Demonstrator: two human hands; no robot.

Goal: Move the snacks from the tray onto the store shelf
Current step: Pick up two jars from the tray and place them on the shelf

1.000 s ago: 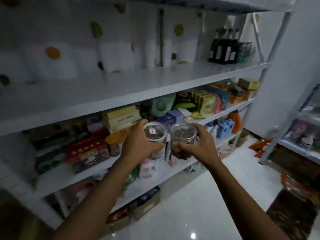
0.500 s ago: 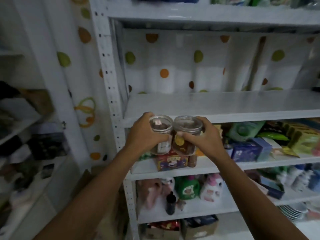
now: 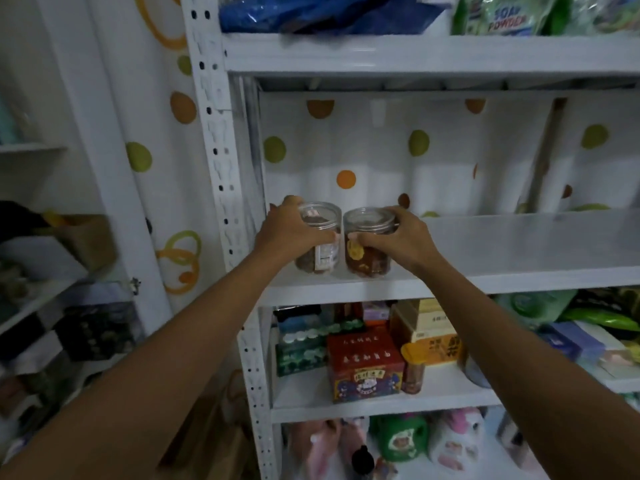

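Note:
Two clear plastic snack jars stand side by side at the left end of the white shelf point(image 3: 519, 251). My left hand point(image 3: 289, 232) grips the left jar point(image 3: 320, 258), which has a white label and brown contents. My right hand point(image 3: 405, 239) grips the right jar point(image 3: 367, 261), which carries a yellow sticker over dark brown snacks. Both jar bases sit on or just above the shelf board near its front edge. The tray is out of view.
A perforated white upright point(image 3: 221, 174) stands just left of the jars. The shelf below holds a red box point(image 3: 365, 365), green packs and an orange-lidded jar point(image 3: 414, 368). Soap powder bags point(image 3: 502, 13) lie on the shelf above. The jars' shelf stretches bare to the right.
Both hands have carried the jars up and forward from in front of the lower shelf onto the bare shelf's left end. My view has turned left and moved closer.

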